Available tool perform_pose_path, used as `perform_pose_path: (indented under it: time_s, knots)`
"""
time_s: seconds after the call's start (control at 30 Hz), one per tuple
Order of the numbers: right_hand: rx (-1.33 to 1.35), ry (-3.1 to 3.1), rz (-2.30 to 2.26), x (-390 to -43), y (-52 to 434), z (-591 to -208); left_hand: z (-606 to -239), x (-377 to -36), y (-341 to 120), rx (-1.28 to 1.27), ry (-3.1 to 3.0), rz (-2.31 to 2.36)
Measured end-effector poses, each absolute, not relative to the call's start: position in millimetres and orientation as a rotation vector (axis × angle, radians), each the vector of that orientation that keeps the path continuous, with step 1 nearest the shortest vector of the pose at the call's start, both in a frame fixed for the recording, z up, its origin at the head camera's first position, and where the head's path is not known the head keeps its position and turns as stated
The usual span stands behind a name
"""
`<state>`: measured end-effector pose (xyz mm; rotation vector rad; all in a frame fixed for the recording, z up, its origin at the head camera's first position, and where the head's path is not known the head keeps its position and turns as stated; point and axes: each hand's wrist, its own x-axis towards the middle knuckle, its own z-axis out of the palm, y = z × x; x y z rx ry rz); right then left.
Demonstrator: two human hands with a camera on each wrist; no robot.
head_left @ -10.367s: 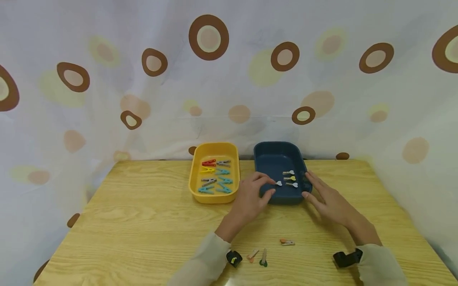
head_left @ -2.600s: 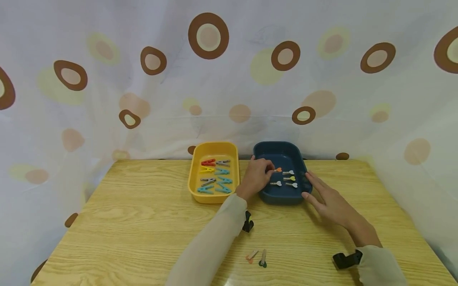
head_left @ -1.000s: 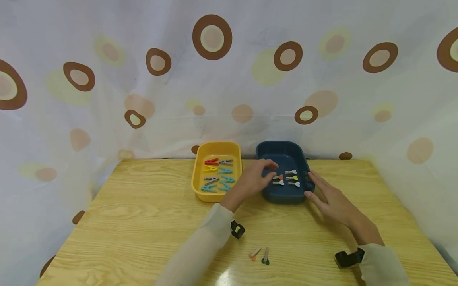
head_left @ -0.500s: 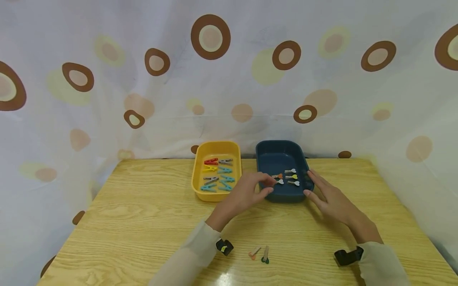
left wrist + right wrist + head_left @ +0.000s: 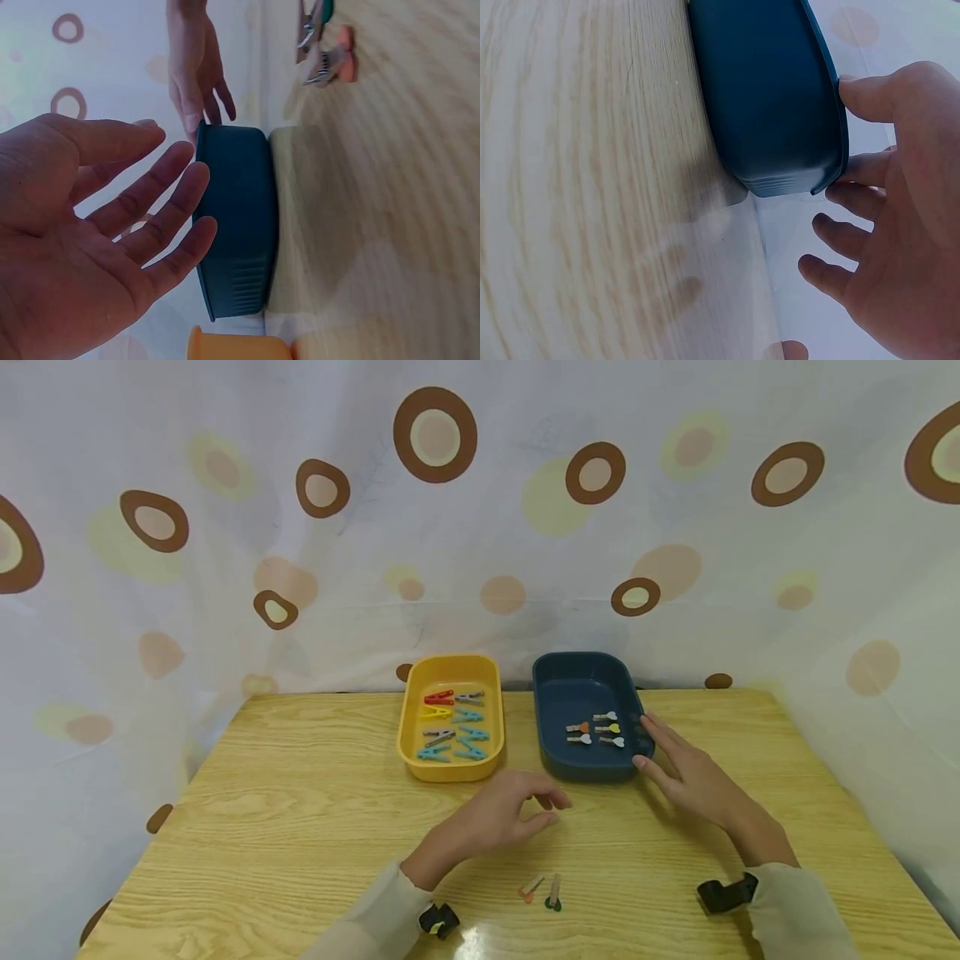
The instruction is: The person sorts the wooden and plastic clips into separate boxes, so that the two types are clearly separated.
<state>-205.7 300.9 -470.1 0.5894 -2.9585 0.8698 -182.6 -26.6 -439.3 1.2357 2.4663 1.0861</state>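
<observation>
My left hand (image 5: 498, 814) hovers over the table in front of the two trays, fingers loosely bent and nothing held. In the left wrist view its palm faces the camera. The right hand (image 5: 693, 785) rests its thumb and fingertips on the right rim of the dark blue tray (image 5: 551, 752); the right wrist view shows the thumb on that rim. Inside lie several mini wooden clothespins with hearts: white, yellow and an orange one (image 5: 577, 727). On the table near the left hand lie two more, a salmon-hearted clothespin (image 5: 531, 888) and a green-hearted clothespin (image 5: 554, 893).
A yellow tray (image 5: 406, 735) stands left of the blue one, holding several plastic clothespins in red, yellow, grey and turquoise (image 5: 471, 752). Both trays sit at the back edge of the wooden table (image 5: 300, 827), before a patterned curtain (image 5: 502, 543).
The orange-hearted clothespin has gone from the table into the blue tray. My left hand has let it go, touched the white one below it, and drawn back toward the front. The right hand stays put.
</observation>
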Motion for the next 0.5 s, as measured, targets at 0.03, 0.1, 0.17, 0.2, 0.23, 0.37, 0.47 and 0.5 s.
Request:
perform_pose_path:
  time_s: [0.03,0.1,0.17,0.2,0.23,0.37,0.47,0.5]
  knots:
    - [0.595,-2.953,0.875,-206,301,-470,-440,-181,-29,1.227,2.45,1.084]
    - [0.604,-2.943,0.88,-206,300,-470,-444,-177,-34,1.209,2.432,1.076]
    - [0.609,-2.939,0.884,-207,300,-471,-446,-173,-39,1.179,2.416,1.072]
    - [0.612,-2.939,0.886,-207,300,-471,-448,-172,-42,1.165,2.407,1.072]
    - [0.611,-2.939,0.888,-207,300,-471,-449,-170,-44,1.148,2.393,1.074]
    - [0.606,-2.95,0.887,-207,300,-472,-454,-164,-49,1.113,2.351,1.075]
    - [0.592,-2.962,0.887,-207,301,-471,-457,-160,-51,1.105,2.334,1.07]
    - [0.588,-2.965,0.885,-207,301,-471,-458,-159,-52,1.116,2.334,1.062]
